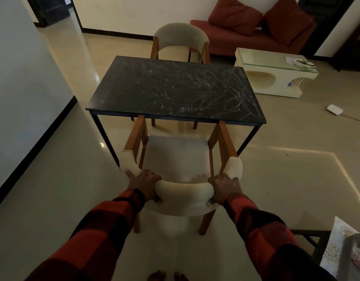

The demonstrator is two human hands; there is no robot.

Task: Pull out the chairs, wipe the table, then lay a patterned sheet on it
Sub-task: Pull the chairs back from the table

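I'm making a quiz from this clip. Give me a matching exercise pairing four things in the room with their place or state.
Things:
1. near chair
2. far chair
3. table
4. sofa

Place or state:
A. scribbled with white marks
B. against the back wall, holding red cushions
C. gripped at the backrest by both hands
D. beyond the table's far edge

Pairs: 1-C, 2-D, 3-A, 4-B

The room holds two chairs, the near chair (pixel 178 159) and the far chair (pixel 181 40), one dark table (pixel 173 88), one red sofa (pixel 246 37) with two cushions, the left cushion (pixel 234 16) and the right cushion (pixel 287 19), and one pale low table (pixel 274 78). Two hands show, the left hand (pixel 143 180) and the right hand (pixel 225 186).
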